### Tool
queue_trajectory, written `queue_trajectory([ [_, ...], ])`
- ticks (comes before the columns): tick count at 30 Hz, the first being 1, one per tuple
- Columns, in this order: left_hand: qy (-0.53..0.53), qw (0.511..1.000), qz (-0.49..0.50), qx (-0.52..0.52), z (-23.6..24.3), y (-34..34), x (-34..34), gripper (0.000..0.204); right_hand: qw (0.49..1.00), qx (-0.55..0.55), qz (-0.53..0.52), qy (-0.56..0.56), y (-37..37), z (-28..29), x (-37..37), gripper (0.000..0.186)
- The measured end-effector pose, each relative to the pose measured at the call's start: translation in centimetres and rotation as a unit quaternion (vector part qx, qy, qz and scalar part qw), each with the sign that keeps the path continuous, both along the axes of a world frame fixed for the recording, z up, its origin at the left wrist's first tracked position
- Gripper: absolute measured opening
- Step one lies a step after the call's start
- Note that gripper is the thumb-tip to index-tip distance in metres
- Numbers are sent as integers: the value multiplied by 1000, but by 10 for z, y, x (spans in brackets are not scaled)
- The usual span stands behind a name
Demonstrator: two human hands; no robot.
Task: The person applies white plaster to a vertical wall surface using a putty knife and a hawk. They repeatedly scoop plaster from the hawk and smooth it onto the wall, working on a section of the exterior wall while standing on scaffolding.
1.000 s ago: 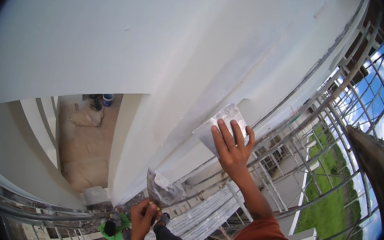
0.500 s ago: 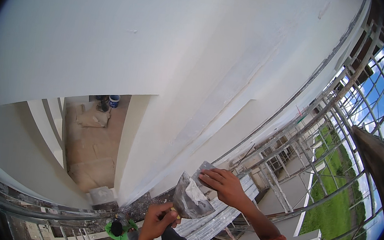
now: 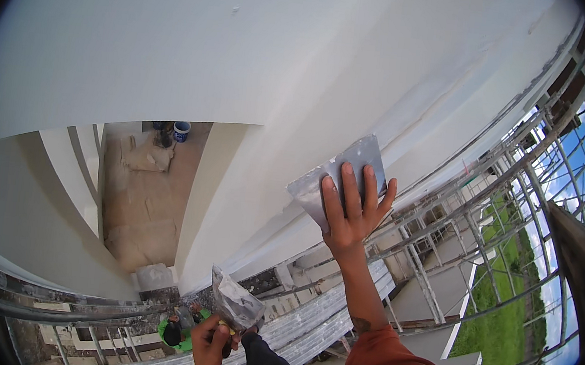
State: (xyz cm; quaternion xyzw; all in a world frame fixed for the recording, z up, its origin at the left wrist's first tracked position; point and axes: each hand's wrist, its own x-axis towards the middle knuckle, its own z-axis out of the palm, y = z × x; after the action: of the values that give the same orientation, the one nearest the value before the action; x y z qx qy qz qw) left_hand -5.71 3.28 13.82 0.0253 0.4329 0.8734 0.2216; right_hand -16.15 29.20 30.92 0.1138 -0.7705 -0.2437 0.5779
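Observation:
My right hand (image 3: 351, 217) is raised against the white wall (image 3: 302, 91), with its fingers laid over a flat metal scraper blade (image 3: 317, 185). The blade lies flat on the wall or very close to it, beside a long pale band of filler. Low down, my left hand (image 3: 208, 345) is closed around the yellowish handle of a wide putty knife (image 3: 237, 303). White putty is smeared across that knife's grey face. My right thumb is mostly hidden behind the blade.
Silvery planks (image 3: 306, 326) of a scaffold run under me, with metal pipes (image 3: 433, 268) on the right. Below left, a person in green (image 3: 177, 334) is at a lower level. Through a wall opening, a floor (image 3: 148, 203) holds a blue-and-white bucket (image 3: 181, 130). Grass (image 3: 504, 276) lies beyond.
My right hand has moved up from beside the putty knife onto the wall with the scraper blade. My left hand and the putty knife have dropped slightly and shifted left.

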Motion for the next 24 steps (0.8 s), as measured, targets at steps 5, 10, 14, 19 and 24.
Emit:
queue_trajectory([
  [5,-8,999,52,9,-5,-3,-1,32,1000,6,-9,-5,3,-10,-5,26],
  [10,14,999,28,5,-5,-1,-6,32,999,1,-26,-43,10,-27,3,29],
  [14,2,1000,29,-4,-6,1,-6,31,997,-3,-33,-67,19,-43,9,30],
  [19,-3,999,32,-23,-9,1,-4,31,996,8,-40,-85,33,-57,15,33],
  [24,24,999,20,-24,-4,6,-7,30,994,26,-56,-87,45,-64,24,37],
])
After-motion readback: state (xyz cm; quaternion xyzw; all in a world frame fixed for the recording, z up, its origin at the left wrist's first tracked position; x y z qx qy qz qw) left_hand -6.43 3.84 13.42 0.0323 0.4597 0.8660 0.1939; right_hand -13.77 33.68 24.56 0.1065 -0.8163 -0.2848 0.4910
